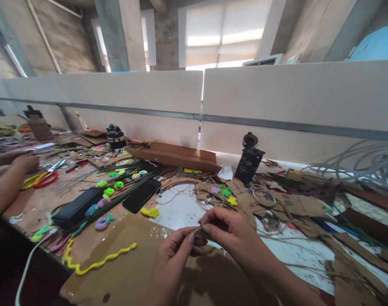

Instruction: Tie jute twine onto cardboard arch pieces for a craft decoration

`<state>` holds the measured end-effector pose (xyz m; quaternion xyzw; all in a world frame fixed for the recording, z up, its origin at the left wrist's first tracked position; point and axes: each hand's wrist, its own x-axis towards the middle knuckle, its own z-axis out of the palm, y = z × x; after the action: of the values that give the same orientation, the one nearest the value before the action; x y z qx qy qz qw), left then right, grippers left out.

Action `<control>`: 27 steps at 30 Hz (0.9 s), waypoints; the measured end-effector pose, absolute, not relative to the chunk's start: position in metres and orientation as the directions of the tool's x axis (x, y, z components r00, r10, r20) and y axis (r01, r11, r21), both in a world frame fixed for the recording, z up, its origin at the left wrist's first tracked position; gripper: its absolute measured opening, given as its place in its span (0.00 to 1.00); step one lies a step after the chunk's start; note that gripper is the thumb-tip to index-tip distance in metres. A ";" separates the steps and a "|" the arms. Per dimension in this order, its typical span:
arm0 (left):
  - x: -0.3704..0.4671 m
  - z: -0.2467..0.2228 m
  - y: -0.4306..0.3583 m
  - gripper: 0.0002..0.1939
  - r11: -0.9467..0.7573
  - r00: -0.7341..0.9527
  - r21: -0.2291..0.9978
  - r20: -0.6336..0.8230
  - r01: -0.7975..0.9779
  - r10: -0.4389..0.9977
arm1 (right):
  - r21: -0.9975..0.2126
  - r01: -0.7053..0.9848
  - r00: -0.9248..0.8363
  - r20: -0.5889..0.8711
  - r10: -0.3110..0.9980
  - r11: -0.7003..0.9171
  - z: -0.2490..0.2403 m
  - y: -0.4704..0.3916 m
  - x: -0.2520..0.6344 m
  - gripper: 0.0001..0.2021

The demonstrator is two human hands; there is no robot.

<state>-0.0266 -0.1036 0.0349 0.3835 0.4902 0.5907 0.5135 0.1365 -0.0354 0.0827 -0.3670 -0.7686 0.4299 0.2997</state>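
Observation:
My left hand (pixel 178 250) and my right hand (pixel 227 231) meet above a cardboard sheet (pixel 126 280), fingertips pinched together. Between them is a small brownish thing, mostly hidden by the fingers; its kind cannot be made out. Just beyond my right hand lies a coil of brown twine (pixel 209 197) with purple, green and yellow fuzzy flowers (pixel 232 200) on it. A yellow fuzzy flower on a stem (pixel 151 212) sits past my left hand. On the cardboard's left part curls a yellow fuzzy wire (pixel 104 260).
A phone (pixel 141 194), a dark case (pixel 77 207) and more fuzzy flowers lie to the left. A black flask (pixel 249 159) stands at the back with its lid up. Cardboard scraps (pixel 296 204) cover the right. At far left, another person's hand (pixel 26 163) is near scissors (pixel 45 179).

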 end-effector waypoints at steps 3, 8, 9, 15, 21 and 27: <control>-0.025 0.038 -0.104 0.19 -0.005 -0.210 0.975 -0.043 -0.222 0.977 | -0.884 0.301 -0.553 0.143 0.821 0.357 0.082 -0.035 0.136 0.07; -0.023 0.040 -0.105 0.17 -0.017 -0.235 0.977 -0.034 -0.211 0.971 | -0.884 0.296 -0.553 0.150 0.819 0.362 0.080 -0.035 0.136 0.07; -0.023 0.039 -0.106 0.17 -0.016 -0.233 0.979 -0.032 -0.203 0.972 | -0.886 0.291 -0.552 0.152 0.820 0.361 0.080 -0.035 0.136 0.06; -0.024 0.038 -0.107 0.14 -0.032 -0.253 0.988 -0.007 -0.152 0.967 | -0.914 0.253 -0.548 0.136 0.825 0.318 0.079 -0.035 0.134 0.07; -0.022 0.036 -0.108 0.15 -0.042 -0.278 0.992 0.007 -0.120 0.960 | -0.948 0.198 -0.526 0.113 0.843 0.251 0.076 -0.035 0.133 0.07; -0.022 0.037 -0.109 0.14 -0.044 -0.279 0.993 0.012 -0.109 0.960 | -0.952 0.192 -0.517 0.108 0.849 0.237 0.073 -0.034 0.135 0.06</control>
<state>-0.0219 -0.1094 0.0375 0.4024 0.5289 0.6000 0.4454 0.1352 -0.0342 0.0735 -0.3645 -0.7140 0.4985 0.3299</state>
